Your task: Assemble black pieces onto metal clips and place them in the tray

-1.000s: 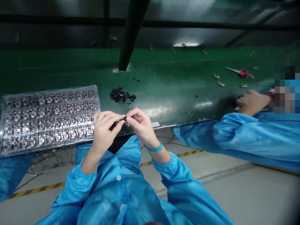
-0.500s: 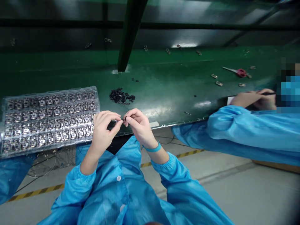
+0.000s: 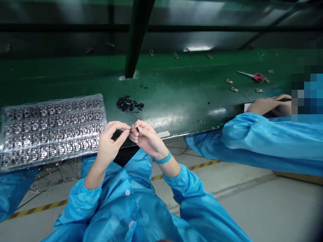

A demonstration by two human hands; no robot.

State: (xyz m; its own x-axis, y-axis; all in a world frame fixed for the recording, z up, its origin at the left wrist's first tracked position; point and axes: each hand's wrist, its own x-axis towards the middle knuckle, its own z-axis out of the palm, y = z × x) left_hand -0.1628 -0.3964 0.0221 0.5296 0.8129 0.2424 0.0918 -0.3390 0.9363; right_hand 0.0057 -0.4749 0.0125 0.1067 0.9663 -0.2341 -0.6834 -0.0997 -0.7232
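My left hand (image 3: 109, 140) is closed, thumb and forefinger pinching a small electronic module mostly hidden by the fingertips. Right against those fingertips, my right hand (image 3: 148, 138) is turned partly palm-up with its fingers curled. A small black piece (image 3: 137, 129) shows between its thumb and fingers. Beyond both hands, a loose pile of small black pieces (image 3: 127, 104) lies on the green bench. To the left, a clear plastic tray (image 3: 103, 101) holds rows of small circuit modules, its near right corner close to my left hand.
A green post (image 3: 136, 40) rises from the bench (image 3: 176, 80) behind the pile. Red-handled scissors (image 3: 257, 77) and several loose metal parts (image 3: 234, 89) lie to the right. A co-worker's hands (image 3: 267, 107) and blue sleeve (image 3: 249, 134) are at the right edge.
My right hand has rolled more palm-up, its fingers curling in, and the black piece shows more clearly. The module in my left hand is now more hidden. The view has shifted slightly.
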